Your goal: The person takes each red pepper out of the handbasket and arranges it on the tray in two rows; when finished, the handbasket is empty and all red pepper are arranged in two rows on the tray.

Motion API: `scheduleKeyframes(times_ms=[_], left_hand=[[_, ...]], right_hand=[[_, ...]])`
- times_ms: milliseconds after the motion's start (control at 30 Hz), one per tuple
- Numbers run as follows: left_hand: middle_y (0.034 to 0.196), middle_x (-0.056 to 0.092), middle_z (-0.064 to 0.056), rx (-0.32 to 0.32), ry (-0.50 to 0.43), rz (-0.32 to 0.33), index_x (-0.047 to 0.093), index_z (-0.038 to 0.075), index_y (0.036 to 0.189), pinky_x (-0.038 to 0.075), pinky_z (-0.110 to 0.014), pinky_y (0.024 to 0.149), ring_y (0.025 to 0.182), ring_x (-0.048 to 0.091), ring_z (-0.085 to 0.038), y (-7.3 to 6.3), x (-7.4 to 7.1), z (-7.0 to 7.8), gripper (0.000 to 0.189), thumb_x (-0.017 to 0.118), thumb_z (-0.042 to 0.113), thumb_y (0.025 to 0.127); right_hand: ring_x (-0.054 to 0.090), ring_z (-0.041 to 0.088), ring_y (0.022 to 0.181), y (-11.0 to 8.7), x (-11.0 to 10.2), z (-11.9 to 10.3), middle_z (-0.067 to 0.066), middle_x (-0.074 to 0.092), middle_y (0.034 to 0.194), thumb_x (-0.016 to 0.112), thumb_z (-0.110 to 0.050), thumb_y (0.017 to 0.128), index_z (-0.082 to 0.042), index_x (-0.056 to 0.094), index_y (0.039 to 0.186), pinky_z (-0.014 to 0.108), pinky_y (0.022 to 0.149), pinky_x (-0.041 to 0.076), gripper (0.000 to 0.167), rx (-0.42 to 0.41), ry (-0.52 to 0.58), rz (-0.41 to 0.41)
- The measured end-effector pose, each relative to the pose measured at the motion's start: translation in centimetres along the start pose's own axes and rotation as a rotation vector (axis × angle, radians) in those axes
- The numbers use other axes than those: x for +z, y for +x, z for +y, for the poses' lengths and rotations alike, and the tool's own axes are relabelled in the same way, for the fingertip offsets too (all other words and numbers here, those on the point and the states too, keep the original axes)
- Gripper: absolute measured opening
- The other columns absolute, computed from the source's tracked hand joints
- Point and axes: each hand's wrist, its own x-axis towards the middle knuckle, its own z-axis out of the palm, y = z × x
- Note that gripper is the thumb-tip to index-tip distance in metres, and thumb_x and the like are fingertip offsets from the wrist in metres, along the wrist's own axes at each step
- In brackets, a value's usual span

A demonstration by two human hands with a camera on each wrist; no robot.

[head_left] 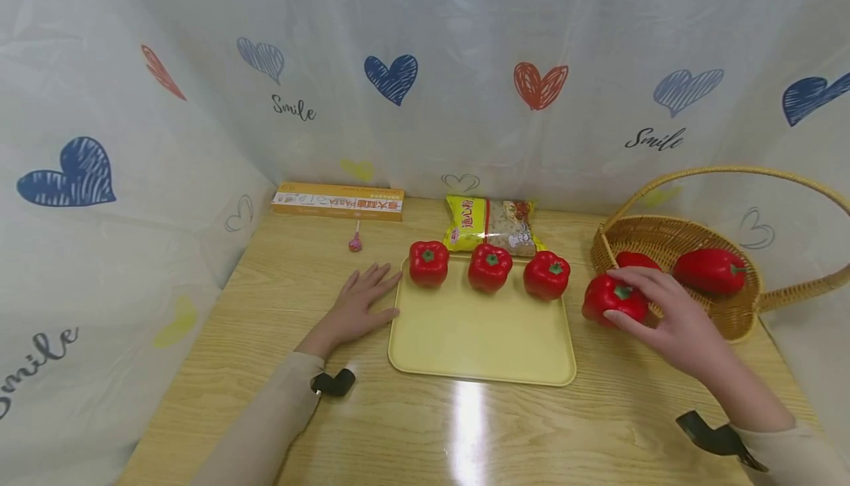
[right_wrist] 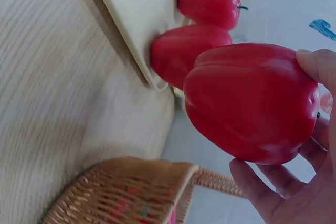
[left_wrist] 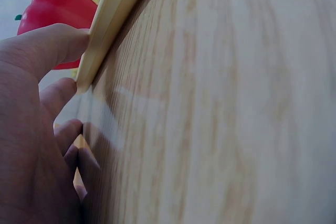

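Observation:
My right hand (head_left: 677, 320) grips a red bell pepper (head_left: 607, 298) between thumb and fingers, off the table, between the tray and the wicker basket (head_left: 745, 324). In the right wrist view that bell pepper (right_wrist: 252, 103) hangs above the tabletop. Three more red bell peppers, the left one (head_left: 428, 265), the middle one (head_left: 490, 268) and the right one (head_left: 546, 276), stand in a row along the far side of the yellow tray (head_left: 478, 338). Flat beside the tray's left edge lies my left hand (head_left: 355, 309), fingers spread; thumb and a fingertip touch the rim in the left wrist view.
More red peppers (head_left: 709, 271) lie in the basket, whose tall handle (head_left: 730, 169) arches over it. Behind the tray is a yellow bag of pasta (head_left: 491, 226). A pasta box (head_left: 337, 201) and a lollipop (head_left: 355, 241) lie at the back left. A patterned curtain (head_left: 465, 139) encloses the table.

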Motion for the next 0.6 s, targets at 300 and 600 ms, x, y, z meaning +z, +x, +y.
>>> scheduleKeyframes(times_ms=[300, 600], left_hand=[[0.166, 0.027, -0.013, 0.014, 0.002, 0.011, 0.04, 0.016, 0.158, -0.003, -0.055, 0.124, 0.156, 0.013, -0.034, 0.0, 0.0, 0.1, 0.07, 0.064, 0.042, 0.097], [0.168, 0.024, -0.009, -0.01, 0.003, -0.009, 0.037, 0.02, 0.159, -0.005, -0.05, 0.125, 0.157, 0.01, -0.029, 0.0, 0.0, -0.1, 0.07, 0.062, 0.044, 0.098]], right_hand=[[0.055, 0.031, 0.118, 0.2, 1.5, -1.2, 0.008, 0.061, 0.129, 0.089, -0.023, 0.078, -0.017, 0.066, 0.132, 0.009, 0.09, 0.037, 0.058, -0.019, -0.038, -0.018], [0.054, 0.033, 0.121, 0.5, 3.0, -2.4, 0.009, 0.06, 0.13, 0.087, -0.025, 0.081, -0.014, 0.065, 0.132, 0.061, 0.089, 0.051, 0.057, 0.0, -0.001, -0.052]])
